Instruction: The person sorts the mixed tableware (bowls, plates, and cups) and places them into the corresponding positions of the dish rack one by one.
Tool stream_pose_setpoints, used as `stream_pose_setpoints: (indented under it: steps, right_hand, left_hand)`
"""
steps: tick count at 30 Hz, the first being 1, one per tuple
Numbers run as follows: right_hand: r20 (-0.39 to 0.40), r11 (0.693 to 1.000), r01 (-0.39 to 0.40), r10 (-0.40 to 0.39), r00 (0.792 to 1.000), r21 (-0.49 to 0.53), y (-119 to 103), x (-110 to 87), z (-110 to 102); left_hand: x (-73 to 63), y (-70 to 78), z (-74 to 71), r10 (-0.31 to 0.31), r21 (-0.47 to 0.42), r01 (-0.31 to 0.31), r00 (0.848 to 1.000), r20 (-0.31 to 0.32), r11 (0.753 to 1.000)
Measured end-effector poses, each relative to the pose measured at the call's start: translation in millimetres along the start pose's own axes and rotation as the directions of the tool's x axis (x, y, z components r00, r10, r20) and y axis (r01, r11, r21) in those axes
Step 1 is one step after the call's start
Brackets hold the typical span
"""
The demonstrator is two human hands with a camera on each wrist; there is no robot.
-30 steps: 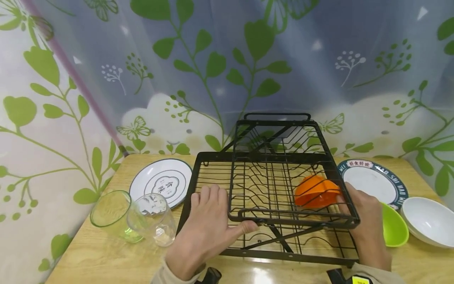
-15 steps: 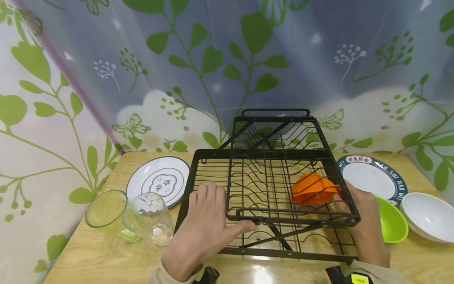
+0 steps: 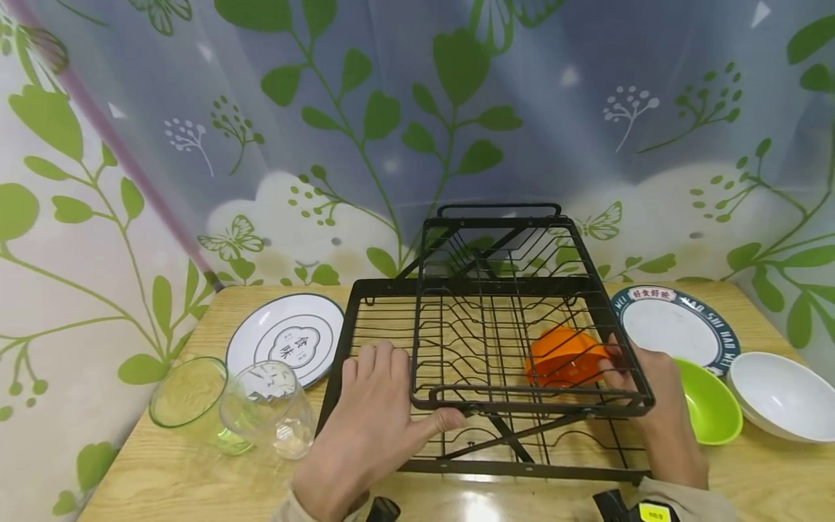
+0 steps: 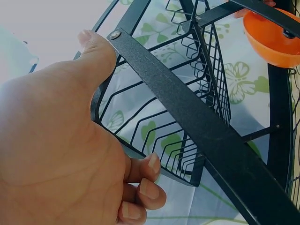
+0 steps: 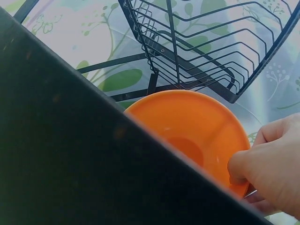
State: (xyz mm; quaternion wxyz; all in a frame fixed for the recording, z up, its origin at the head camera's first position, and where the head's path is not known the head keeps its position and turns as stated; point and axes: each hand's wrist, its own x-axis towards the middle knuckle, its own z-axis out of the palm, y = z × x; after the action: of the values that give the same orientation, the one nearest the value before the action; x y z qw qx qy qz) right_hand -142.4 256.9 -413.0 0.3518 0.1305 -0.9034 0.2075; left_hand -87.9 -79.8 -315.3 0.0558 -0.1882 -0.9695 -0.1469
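A black two-tier wire dish rack (image 3: 535,407) stands on the table in the head view, its smaller upper tier above the wide base. My left hand (image 3: 375,413) holds the upper tier at its left front corner, thumb along the front bar. In the left wrist view the fingers (image 4: 150,190) curl beside the frame. Under the upper tier, above the base wires, is an orange bowl (image 3: 561,355), tilted. My right hand (image 3: 659,384) reaches in from the right side and pinches its rim, thumb inside. A dark bar hides part of the bowl (image 5: 206,126) in the right wrist view.
Left of the rack are a white plate (image 3: 261,337), a green-tinted glass (image 3: 189,399) and a clear glass (image 3: 267,406). At right lie a blue-rimmed plate (image 3: 678,330), a green bowl (image 3: 707,406) and a white bowl (image 3: 783,395). A patterned curtain (image 3: 365,217) hangs behind.
The orange bowl has shifted slightly left under the upper tier, and the right hand's fingers have moved with it. My left hand stays at the rack's corner. The head view has shifted a little.
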Motion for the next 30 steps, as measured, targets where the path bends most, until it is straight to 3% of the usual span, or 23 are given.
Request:
stream_pose_setpoints:
  steps: [10,20,30]
  right_hand:
    - [0.073,0.998,-0.050,0.052,0.996,-0.029,-2.6,5.0,-1.1]
    - [0.130,0.992,-0.125,0.127,0.983,-0.024,-3.7,3.4,-3.8]
    - [0.133,0.995,-0.102,0.098,0.986,0.020,-1.9,3.6,-6.3]
  left_hand:
    - [0.9,0.8,-1.3,-0.014,-0.021,0.015,1.000,0.008,1.000]
    - [0.7,1.9,0.5,-0.008,0.054,0.009,1.000,-0.012,0.998]
    - [0.6,0.8,0.8,0.012,0.043,-0.010,0.999,-0.036,0.999]
